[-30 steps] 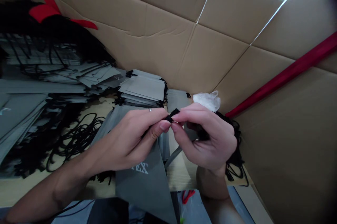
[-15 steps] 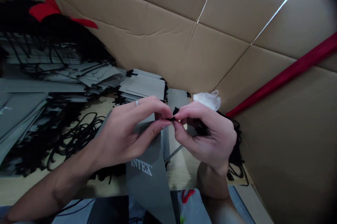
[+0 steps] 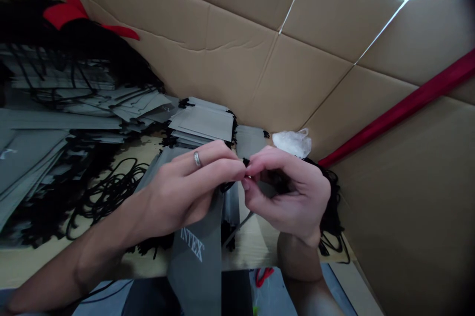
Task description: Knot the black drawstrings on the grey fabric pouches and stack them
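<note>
Clock directions are taken from the point where the fingertips meet. By the right hand [image 3: 287, 192], thumb and index finger are brought almost together in a tight pinch, with a small black strip [image 3: 245, 162] caught at the tips; its other fingers are curled in. The left hand [image 3: 193, 182] is held part closed, its straightened fingers laid together and brought up to the same strip; its thumb is hidden, so its grip cannot be told. Towards seven o'clock, the grey panel [image 3: 196, 279] printed INTEX is seen hanging below the left hand, over the near edge of the bench [image 3: 260, 244]. A loose coil of black cord [image 3: 109, 190] is spread at about nine o'clock. Between ten and eleven, a stack of grey panels [image 3: 204, 122] is piled near the cardboard wall [image 3: 237, 68]. At two o'clock a white plastic bag [image 3: 293, 143] is set, crumpled.
</note>
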Demonstrator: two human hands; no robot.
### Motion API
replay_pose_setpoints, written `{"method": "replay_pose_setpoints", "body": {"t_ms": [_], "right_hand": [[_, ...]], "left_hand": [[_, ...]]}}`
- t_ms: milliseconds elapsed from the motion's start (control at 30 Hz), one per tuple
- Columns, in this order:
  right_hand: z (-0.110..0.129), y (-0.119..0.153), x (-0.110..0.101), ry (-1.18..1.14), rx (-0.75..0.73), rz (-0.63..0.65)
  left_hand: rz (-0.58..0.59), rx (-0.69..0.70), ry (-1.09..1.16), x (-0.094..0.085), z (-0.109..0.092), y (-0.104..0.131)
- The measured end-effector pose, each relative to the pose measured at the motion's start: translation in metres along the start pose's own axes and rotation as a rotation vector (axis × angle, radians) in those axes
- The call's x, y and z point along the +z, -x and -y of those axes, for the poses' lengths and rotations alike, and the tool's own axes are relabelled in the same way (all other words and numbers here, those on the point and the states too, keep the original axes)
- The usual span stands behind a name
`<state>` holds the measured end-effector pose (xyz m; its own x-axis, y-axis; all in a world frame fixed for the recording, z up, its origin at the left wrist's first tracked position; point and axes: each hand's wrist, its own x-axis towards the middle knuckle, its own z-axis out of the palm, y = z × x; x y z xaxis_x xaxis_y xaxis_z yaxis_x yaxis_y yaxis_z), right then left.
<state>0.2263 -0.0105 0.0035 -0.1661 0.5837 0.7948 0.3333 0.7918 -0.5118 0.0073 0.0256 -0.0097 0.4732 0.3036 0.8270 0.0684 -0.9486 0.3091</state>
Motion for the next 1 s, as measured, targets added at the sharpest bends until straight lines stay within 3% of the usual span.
{"method": "replay_pose_setpoints", "body": {"t_ms": [167, 367, 467, 567, 667, 767, 933, 1000], "right_hand": [[0.003, -0.002, 0.005, -0.088, 0.024, -0.034], [0.004, -0.004, 0.011, -0.144, 0.016, -0.087], [0.001, -0.004, 0.014, -0.094, -0.041, -0.141], [-0.003, -0.004, 0.015, -0.015, -0.136, -0.214], [-0.003, -0.004, 0.011, 0.044, -0.205, -0.226], [-0.003, -0.005, 0.000, 0.026, -0.159, -0.156], [-0.012, -0.010, -0.012, -0.149, -0.197, 0.184], [-0.017, -0.011, -0.011, -0.257, -0.209, 0.244]], "left_hand": [[0.013, -0.068, 0.222, -0.002, 0.005, 0.000], [-0.086, -0.092, 0.374, 0.004, 0.007, -0.005], [-0.116, -0.180, 0.390, 0.004, 0.003, -0.008], [-0.014, -0.324, 0.400, -0.002, -0.002, -0.011], [0.198, -0.310, 0.409, -0.007, -0.005, -0.017], [0.277, -0.269, 0.354, -0.010, -0.007, -0.019], [0.314, -0.275, 0.410, -0.009, -0.009, -0.016], [0.339, -0.295, 0.432, -0.009, -0.009, -0.016]]}}
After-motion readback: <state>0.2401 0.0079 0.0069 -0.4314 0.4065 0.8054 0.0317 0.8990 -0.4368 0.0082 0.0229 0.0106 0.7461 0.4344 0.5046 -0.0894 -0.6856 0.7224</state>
